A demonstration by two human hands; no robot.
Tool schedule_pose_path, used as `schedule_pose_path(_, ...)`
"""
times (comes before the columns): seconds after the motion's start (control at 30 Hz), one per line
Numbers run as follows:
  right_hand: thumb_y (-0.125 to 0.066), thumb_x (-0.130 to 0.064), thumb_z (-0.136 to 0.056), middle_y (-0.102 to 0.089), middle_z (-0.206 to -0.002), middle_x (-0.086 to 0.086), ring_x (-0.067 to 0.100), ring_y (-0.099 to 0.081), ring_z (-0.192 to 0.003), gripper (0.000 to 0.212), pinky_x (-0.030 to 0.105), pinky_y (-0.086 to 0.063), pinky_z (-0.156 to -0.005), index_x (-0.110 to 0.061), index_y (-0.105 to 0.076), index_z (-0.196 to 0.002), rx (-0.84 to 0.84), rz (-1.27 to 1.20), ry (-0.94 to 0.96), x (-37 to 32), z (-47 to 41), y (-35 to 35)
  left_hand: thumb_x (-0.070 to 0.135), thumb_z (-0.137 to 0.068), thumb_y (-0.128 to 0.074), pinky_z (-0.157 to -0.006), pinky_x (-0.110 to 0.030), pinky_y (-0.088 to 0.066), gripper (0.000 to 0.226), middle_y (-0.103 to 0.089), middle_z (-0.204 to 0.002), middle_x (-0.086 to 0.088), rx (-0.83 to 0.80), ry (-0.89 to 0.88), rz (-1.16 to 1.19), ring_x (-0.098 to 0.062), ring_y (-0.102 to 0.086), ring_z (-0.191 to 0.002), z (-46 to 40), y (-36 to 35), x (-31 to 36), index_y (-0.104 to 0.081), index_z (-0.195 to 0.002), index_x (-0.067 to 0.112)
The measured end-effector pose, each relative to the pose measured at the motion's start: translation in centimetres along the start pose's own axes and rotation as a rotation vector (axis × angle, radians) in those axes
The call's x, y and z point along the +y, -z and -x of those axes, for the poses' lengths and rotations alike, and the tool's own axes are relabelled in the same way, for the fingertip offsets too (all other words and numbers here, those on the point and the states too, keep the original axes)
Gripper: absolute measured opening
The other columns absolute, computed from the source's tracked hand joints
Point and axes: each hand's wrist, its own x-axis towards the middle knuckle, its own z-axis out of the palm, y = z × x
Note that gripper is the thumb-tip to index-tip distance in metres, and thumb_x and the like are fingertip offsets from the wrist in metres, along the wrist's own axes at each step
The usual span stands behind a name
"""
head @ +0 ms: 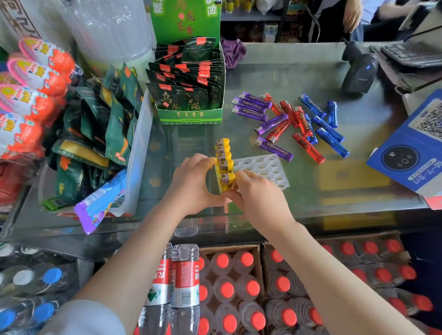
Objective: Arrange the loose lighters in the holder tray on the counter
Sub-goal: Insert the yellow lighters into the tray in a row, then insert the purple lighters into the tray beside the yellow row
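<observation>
- The glass counter fills the scene, crowded with snack packs from nine to eleven o'clock and a green tea display box at twelve.
- At two o'clock from the hands, the loose lighters sprawl in a heap of purple, red and blue, well apart from the tray and none slotted yet.
- Dead centre sits the white holder tray, most sockets bare, running off toward three o'clock.
- Along its nine o'clock edge a row of yellow lighters stands upright, metal heads up, packed shoulder to shoulder.
- The left hand braces that row from nine o'clock, fingers curled together against the yellow bodies.
- The right hand, ring showing, comes in from five o'clock, fingertips pinched on the nearest yellow lighter at the tray's near corner.
- My read: she's seating that last yellow one. To do it well, keep it vertical, press straight down into its socket, and let the left hand hold the row so nothing tips.
- Then take the heap one colour at a time, filling socket rows toward three o'clock.
</observation>
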Motion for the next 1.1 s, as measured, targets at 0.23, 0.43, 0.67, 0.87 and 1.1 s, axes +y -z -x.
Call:
schedule_pose_path(0.23,-0.066,-0.037,-0.079,-0.064,-0.084,0.010,0.028,-0.054,-0.066,0.032,0.028,-0.034,-0.056,-0.007,-0.060,-0.085,-0.128,-0.143,-0.070,1.0,-0.6,0.2,0.054,-0.061,-0.072,-0.094,-0.036,-0.031,0.078,-0.044,-0.127,0.000,0.004,-0.009,-0.043,-0.019,-0.038,-0.113,-0.2,-0.3,-0.2,-0.045,-0.125,0.019)
schedule_pose_path(0.43,-0.068,-0.022,-0.079,-0.063,-0.095,0.003,0.019,-0.055,-0.077,0.019,0.031,-0.046,-0.066,-0.012,-0.064,-0.094,-0.109,-0.224,-0.072,6.0,-2.2,2.9,0.061,-0.059,-0.069,-0.095,-0.037,-0.029,0.082,-0.043,-0.128,0.003,0.017,0.044,-0.073,-0.018,-0.037,-0.115,-0.3,-0.7,0.5,-0.041,-0.126,0.024)
schedule_pose_path(0.67,-0.050,0.000,-0.083,-0.065,-0.093,0.019,0.035,-0.057,-0.085,0.016,0.039,-0.046,-0.073,0.002,-0.064,-0.089,-0.036,-0.007,-0.275,12.2,-4.8,3.3,0.061,-0.060,-0.069,-0.092,-0.034,-0.028,0.082,-0.038,-0.122,0.006,-0.058,-0.005,-0.082,-0.014,-0.031,-0.111,-0.8,-0.7,1.7,-0.037,-0.128,0.028)
schedule_pose_path(0.87,-0.062,-0.016,-0.083,-0.059,-0.097,0.016,0.033,-0.056,-0.088,0.021,0.036,-0.046,-0.077,-0.007,-0.068,-0.100,-0.194,-0.024,-0.197,12.0,-6.3,3.5,0.064,-0.060,-0.067,-0.098,-0.038,-0.027,0.085,-0.036,-0.128,0.007,-0.050,0.015,-0.089,-0.016,-0.029,-0.119,-0.6,-1.4,2.1,-0.036,-0.129,0.026)
schedule_pose_path(1.1,-0.064,-0.011,-0.080,-0.066,-0.098,0.017,0.035,-0.056,-0.095,0.021,0.041,-0.050,-0.078,-0.006,-0.065,-0.100,-0.190,-0.017,-0.203,11.1,-6.8,3.2,0.069,-0.055,-0.066,-0.104,-0.042,-0.022,0.098,-0.032,-0.138,0.007,-0.072,0.080,-0.040,-0.015,-0.024,-0.126,-0.2,-1.6,2.2,-0.030,-0.136,0.027)
